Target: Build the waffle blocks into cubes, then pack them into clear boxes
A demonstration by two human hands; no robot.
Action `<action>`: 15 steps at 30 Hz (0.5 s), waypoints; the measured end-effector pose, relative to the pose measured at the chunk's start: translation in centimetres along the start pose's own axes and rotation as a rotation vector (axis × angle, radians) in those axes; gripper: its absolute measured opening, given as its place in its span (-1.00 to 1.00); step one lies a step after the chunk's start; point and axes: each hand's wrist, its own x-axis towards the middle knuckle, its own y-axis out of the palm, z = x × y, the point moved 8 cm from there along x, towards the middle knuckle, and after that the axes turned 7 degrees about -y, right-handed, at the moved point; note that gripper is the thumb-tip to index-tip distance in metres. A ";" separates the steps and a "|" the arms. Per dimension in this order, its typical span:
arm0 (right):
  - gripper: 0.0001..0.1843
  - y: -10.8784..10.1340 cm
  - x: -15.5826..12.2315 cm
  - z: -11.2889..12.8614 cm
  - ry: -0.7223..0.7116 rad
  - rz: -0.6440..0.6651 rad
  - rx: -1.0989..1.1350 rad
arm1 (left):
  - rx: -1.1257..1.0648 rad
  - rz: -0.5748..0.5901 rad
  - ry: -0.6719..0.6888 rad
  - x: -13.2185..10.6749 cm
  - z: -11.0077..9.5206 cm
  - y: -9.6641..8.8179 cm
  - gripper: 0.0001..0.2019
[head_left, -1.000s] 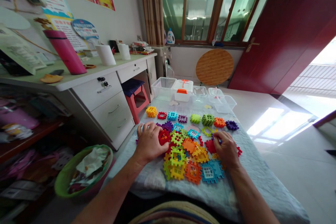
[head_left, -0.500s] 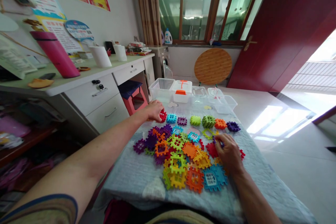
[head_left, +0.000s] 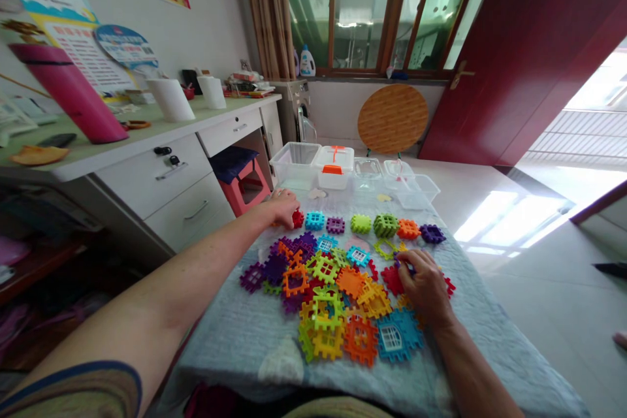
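My left hand (head_left: 284, 208) is at the far left end of a row of plastic building blocks, its fingers closed on a red block (head_left: 297, 219). To the right in that row sit a light blue block (head_left: 314, 221), a purple block (head_left: 336, 225), a lime block (head_left: 361, 223), a green stack (head_left: 386, 225), an orange block (head_left: 408, 228) and a dark purple block (head_left: 432, 234). My right hand (head_left: 427, 284) is at the right of the loose pile, fingers closed around a small purple piece mostly hidden by them. A red panel (head_left: 392, 281) lies beside those fingers.
Interlocking panels, such as an orange one (head_left: 361, 339) and a blue window panel (head_left: 399, 334), lie heaped on the cloth-covered table (head_left: 225, 339). Clear plastic boxes (head_left: 294, 166) line its far end. A desk (head_left: 147, 150) and a pink stool (head_left: 240, 183) stand at the left.
The view has shifted slightly, so the surroundings appear a little further left. Both hands stay at about the same places among the blocks.
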 end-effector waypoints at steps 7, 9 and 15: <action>-0.87 0.0 0.0 0.0 0.003 0.001 -0.005 | -0.016 0.045 -0.011 0.3 -0.5 0.7 -0.56; -0.86 0.0 -0.1 0.0 0.002 0.006 -0.003 | -0.029 0.051 -0.007 0.5 -0.4 0.8 -0.60; -0.87 0.1 -0.1 -0.1 0.003 0.009 -0.003 | -0.125 0.033 -0.014 1.1 0.2 1.2 -0.64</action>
